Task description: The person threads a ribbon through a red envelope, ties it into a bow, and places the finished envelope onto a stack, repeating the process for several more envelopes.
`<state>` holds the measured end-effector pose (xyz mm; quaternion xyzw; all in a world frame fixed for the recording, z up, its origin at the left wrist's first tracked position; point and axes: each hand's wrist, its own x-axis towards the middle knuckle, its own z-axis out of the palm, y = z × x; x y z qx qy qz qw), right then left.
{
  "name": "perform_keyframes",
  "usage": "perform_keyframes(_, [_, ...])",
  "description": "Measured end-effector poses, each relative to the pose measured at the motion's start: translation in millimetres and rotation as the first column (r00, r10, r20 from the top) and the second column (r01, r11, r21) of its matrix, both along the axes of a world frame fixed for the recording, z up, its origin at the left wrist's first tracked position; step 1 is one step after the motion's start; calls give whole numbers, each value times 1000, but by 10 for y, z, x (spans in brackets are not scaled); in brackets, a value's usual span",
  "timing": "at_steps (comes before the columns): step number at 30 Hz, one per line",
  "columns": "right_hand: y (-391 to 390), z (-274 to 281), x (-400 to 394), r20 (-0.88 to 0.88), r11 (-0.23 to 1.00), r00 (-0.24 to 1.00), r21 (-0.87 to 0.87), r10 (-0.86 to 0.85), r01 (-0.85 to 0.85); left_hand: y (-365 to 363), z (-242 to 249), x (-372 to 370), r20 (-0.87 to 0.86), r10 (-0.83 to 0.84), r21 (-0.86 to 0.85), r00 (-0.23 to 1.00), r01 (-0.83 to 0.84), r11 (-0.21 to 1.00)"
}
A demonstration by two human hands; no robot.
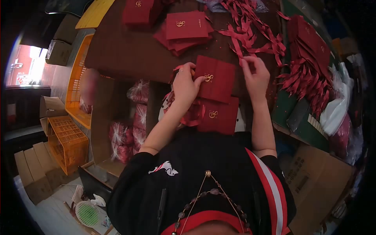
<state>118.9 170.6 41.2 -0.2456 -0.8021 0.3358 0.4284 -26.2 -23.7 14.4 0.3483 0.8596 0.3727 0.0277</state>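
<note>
My left hand (pixel 185 84) grips the left edge of a flat red pouch (pixel 220 80) with a gold logo, thumb on its front and fingers behind. Just below lies a second red pouch (pixel 219 114) with the same logo, partly covered by the first. Loops of red ribbon (pixel 192 115) hang beside my left wrist. To the right of the held pouch, my right hand (pixel 256 74) pinches the end of a red ribbon (pixel 236 46) that runs up to a tangled ribbon pile (pixel 250 33) on the brown table (pixel 117 47).
More red pouches (pixel 186 25) are stacked at the back. On the right, ribboned pouches (pixel 309 51) lie on a green surface beside a white plastic bag (pixel 335 102). To the left are a cardboard box with bagged red goods (pixel 140 117) and orange crates (pixel 67 143).
</note>
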Motion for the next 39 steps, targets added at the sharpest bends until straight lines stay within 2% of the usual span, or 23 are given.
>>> perform_keyframes(2, [-210, -5, -130, 8, 988, 989, 47, 146, -146, 8, 13, 15, 30, -8, 22, 1000, 7, 1000])
perform_keyframes(3, [-359, 68, -199, -4, 980, 980, -26, 199, -199, 8, 18, 29, 48, -3, 72, 999, -1, 997])
perform_keyframes(5, [-453, -3, -310, 117, 967, 972, 134, 203, -218, 5, 35, 45, 65, 5, 122, 998, -13, 992])
perform_keyframes(7, [-534, -80, -409, 116, 961, 970, 154, 215, -232, 0, 54, 62, 136, -25, 161, 990, 3, 987])
perform_keyframes(11, [-594, -173, -503, 128, 952, 973, 217, 193, -218, 7, 11, 51, 152, -56, 189, 987, 27, 982])
perform_keyframes(19, [-611, -222, -493, 262, 931, 955, 294, 138, -215, 20, -12, 122, 61, -65, 223, 996, 50, 974])
perform_keyframes(23, [-611, -201, -497, 304, 907, 942, 341, 143, -248, 14, -29, 123, 90, -75, 212, 993, 55, 976])
perform_keyframes(26, [-589, -199, -507, 319, 891, 936, 370, 145, -265, 12, -22, 120, 36, -146, 225, 989, 134, 965])
perform_keyframes(28, [-590, -203, -508, 327, 897, 932, 348, 155, -271, 24, -34, 132, -101, -179, 196, 979, 196, 961])
perform_keyframes(29, [-596, -207, -502, 325, 898, 933, 349, 154, -270, 25, -31, 139, -102, -180, 196, 978, 197, 961])
perform_keyframes(31, [-604, -214, -486, 309, 949, 935, 202, 174, -243, 31, 15, 164, -240, -185, 181, 953, 231, 956])
perform_keyframes(34, [-612, -213, -474, 380, 964, 918, 178, 118, -198, 48, 56, 217, -279, -182, 82, 943, 212, 974])
perform_keyframes(35, [-611, -199, -481, 378, 964, 918, 180, 117, -196, 57, 53, 227, -281, -182, 83, 942, 213, 974])
perform_keyframes(37, [-632, -159, -494, 519, 957, 854, 229, 37, -180, 69, 35, 253, -198, -180, 47, 964, 193, 980])
perform_keyframes(38, [-647, -131, -511, 519, 957, 854, 230, 33, -177, 81, 23, 259, -198, -183, 47, 963, 196, 979])
perform_keyframes(39, [-682, -106, -527, 564, 917, 825, 339, -20, -210, 79, 15, 273, -162, -175, 77, 971, 190, 979])
